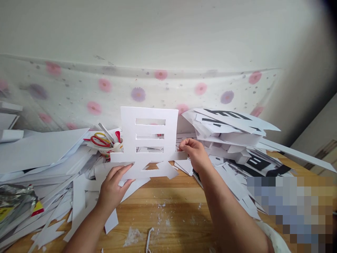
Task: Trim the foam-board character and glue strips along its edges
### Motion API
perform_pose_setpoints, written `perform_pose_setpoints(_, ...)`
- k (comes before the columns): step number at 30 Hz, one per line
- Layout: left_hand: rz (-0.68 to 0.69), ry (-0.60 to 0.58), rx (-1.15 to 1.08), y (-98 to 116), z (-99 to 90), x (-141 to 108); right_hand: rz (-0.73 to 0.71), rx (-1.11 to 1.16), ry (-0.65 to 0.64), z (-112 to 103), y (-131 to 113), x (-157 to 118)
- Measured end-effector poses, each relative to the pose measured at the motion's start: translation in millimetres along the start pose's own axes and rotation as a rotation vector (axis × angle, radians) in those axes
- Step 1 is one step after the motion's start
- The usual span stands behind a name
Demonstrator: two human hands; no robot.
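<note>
Upright above the wooden table is a white foam-board cutout (150,130), shaped like a written character with three wide rectangular slots and a smaller opening near its foot. My left hand (116,186) pinches its lower left edge, thumb below and fingers on the front. At the cutout's right arm, my right hand (193,151) has its fingers closed on the tip. A cup (110,151) holding red-handled scissors (100,140) and a red utensil stands behind the cutout on the left, partly hidden by it.
Stacked white boards (39,151) and offcuts cover the left side. On the right lies a pile of sheets (229,123) with black lettering. White crumbs and a curled strip (149,239) lie on the wooden table (181,207). Behind hangs a flowered plastic sheet (168,84).
</note>
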State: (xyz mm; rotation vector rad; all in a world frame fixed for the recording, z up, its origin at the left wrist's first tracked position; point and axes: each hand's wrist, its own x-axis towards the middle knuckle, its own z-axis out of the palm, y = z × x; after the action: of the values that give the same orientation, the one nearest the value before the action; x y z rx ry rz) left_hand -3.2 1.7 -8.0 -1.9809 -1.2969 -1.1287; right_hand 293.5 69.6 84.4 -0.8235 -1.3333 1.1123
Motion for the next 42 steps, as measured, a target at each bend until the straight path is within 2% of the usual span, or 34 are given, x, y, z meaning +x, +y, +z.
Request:
perform_pose_setpoints(4, -0.031, 0.013, -0.012, -1.1, 2.1, 0.3, -0.068, -0.098, 0.085, -1.0, 3.1, 2.6)
perform_pose_setpoints(8, -0.085, 0.056, -0.017, -5.0, 4.6, -0.6, -0.2, -0.216, 0.227, -1.4, -2.8, 0.4)
perform_pose_setpoints(11, -0.149, 0.085, -0.015, -7.3, 4.2, -0.7, -0.283, -0.351, 0.25, -8.8, -10.2, -7.9)
perform_pose_setpoints(13, -0.203, 0.103, -0.008, -7.7, 3.4, -0.1, -0.265, -0.489, 0.155, -18.4, -9.6, -20.1)
perform_pose_setpoints(15, -0.267, 0.112, -0.009, -6.7, 2.3, 1.5, -0.199, -0.647, -0.051, -30.1, -2.6, -41.2)
perform_pose_setpoints(17, -0.331, 0.114, -0.017, -4.7, 1.2, 3.4, -0.14, -0.82, -0.32, -41.1, 10.1, -71.8)
perform_pose_setpoints(19, -0.371, 0.121, -0.031, -2.5, 0.2, 4.9, -0.158, -0.998, -0.543, -49.2, 26.3, -106.9)
perform_pose_setpoints(21, -0.395, 0.132, -0.052, -0.8, -0.2, 5.6, -0.168, -1.193, -0.647, -52.5, 43.7, -137.8)
perform_pose_setpoints(24, -0.437, 0.153, -0.09, 0.7, -0.1, 5.5, -0.105, -1.425, -0.664, -44.5, 65.8, -160.1)
perform_pose_setpoints(27, -0.467, 0.146, -0.121, 1.0, 0.0, 5.1, -0.064, -1.512, -0.699, -21.1, 80.2, -152.7)
perform_pose_setpoints(30, -0.472, 0.138, -0.125, -0.4, 0.2, 4.4, -0.126, -1.466, -0.773, 10.7, 90.1, -136.7)
perform_pose_setpoints(32, -0.456, 0.144, -0.125, -1.8, 0.5, 3.7, -0.217, -1.38, -0.85, 30.9, 93.9, -131.4)
perform_pose_setpoints(35, -0.425, 0.151, -0.137, -2.9, 0.4, 2.9, -0.37, -1.2, -1.017, 48.1, 88.7, -133.1)
perform_pose_setpoints(37, -0.427, 0.146, -0.148, -2.6, -0.5, 2.7, -0.392, -1.097, -1.081, 43.7, 75.7, -136.8)
perform_pose_setpoints(38, -0.433, 0.143, -0.152, -2.4, -1.0, 2.7, -0.371, -1.069, -1.074, 35.8, 67.5, -139.0)
perform_pose_setpoints(42, -0.454, 0.144, -0.139, -2.2, -2.4, 3.2, -0.218, -1.15, -0.797, -24.5, 43.1, -158.0)
